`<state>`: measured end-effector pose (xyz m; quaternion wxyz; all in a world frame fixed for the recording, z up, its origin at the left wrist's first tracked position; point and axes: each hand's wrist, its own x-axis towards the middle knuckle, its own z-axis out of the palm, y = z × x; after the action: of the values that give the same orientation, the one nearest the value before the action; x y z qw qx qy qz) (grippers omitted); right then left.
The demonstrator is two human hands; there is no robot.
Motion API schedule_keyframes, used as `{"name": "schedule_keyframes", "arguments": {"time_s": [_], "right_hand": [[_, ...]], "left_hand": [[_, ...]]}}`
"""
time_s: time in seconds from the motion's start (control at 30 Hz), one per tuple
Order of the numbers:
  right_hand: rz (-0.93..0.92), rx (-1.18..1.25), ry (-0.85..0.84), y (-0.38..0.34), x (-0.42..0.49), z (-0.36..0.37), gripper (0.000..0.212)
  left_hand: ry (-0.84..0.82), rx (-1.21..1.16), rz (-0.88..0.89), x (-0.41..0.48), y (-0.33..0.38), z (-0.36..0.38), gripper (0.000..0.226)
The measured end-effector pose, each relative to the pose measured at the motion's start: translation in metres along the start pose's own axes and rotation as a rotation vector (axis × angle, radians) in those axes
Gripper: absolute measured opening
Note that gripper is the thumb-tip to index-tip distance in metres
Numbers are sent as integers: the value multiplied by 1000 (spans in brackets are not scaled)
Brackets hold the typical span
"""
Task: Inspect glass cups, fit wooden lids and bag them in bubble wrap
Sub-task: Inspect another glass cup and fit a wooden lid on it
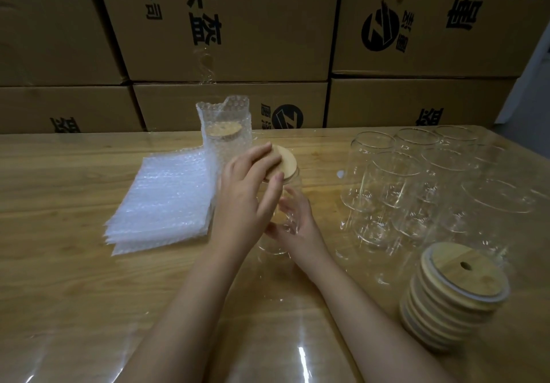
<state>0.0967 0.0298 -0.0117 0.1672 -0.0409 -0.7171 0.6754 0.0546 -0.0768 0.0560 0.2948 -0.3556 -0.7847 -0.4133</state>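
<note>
Near the middle of the desk [74, 263], the right hand [297, 224] is curled round a tilted glass cup [273, 247] to steady it. The left hand [247, 195] grips a wooden lid [284, 159] on its mouth, fingers on top and thumb at the rim, probably to seat it. From the cup, the bubble-wrap bags [160, 201] lie at 9 o'clock and the spare lids [455, 299] at 4 o'clock, both in easy reach.

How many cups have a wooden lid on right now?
2. One bagged cup stands behind the hands; the held cup sits in the right hand, left hand gripping its lid. The unlidded cups at right have none. None looks hidden.
</note>
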Motion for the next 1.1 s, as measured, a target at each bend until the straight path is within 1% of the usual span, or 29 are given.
{"name": "schedule_keyframes", "arguments": {"time_s": [0.1,0.33,0.43,0.6,0.67,0.73,0.83,0.87,0.97,1.1], "right_hand": [[1,4,6,-2,-1,1,98],[9,3,13,-3,-2,1,99],[5,-2,18,-4,-2,1,98],[-4,-7,11,-4,-2,1,100],[-6,-6,13,-4,-3,1,100],[-7,-11,10,-4,-2,1,99],[-12,-18,0,-2,-1,0,94],[-15,-18,-3,-1,0,0,94],[-15,-12,-7,0,1,0,94],[-20,1,-10,3,3,-1,88]], "left_hand": [[27,32,34,-1,-2,1,36],[91,90,49,-4,0,4,34],[94,99,47,-4,2,3,34],[103,207,16,-4,8,0,34],[92,208,10,-2,11,-3,35],[59,121,-58,2,12,-6,38],[-44,-118,-223,7,11,-9,36],[-67,-170,-260,8,10,-8,42],[-84,-227,-395,5,11,-4,69],[-35,-315,-513,0,9,3,76]]}}
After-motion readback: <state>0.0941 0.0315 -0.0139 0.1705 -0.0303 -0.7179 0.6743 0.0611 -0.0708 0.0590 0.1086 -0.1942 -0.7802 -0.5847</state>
